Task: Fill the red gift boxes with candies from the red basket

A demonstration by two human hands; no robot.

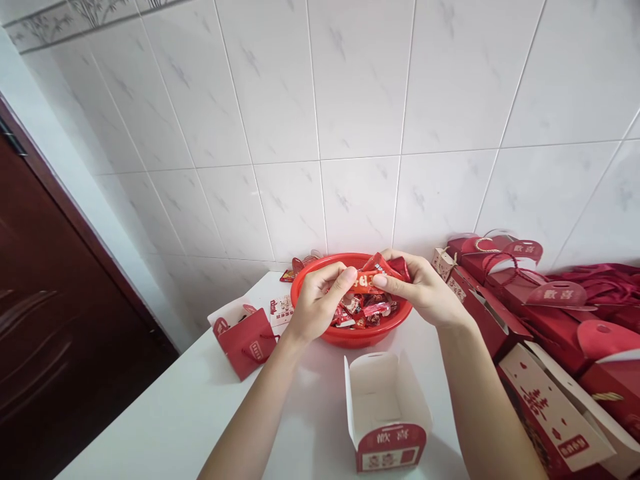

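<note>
My left hand (323, 293) and my right hand (417, 283) meet above a red plastic basket (357, 339) heaped with wrapped candies (367, 308). Between the fingertips of both hands is a red candy packet (364, 282) with pale lettering. More red wrapped candies (387, 265) are gathered in my right hand's fingers; how many I cannot make out. Both hands are closed. Just in front of the basket stands an open red and white gift box (390, 433), its flaps up and its bare inside showing.
Folded red gift boxes (500, 293) crowd the table's right side, with dark red cloth (605, 283) behind. A small red gift bag (247, 343) and a printed card (281, 310) lie left of the basket. A tiled wall (360, 207) closes the back; a dark door (60, 287) is at left.
</note>
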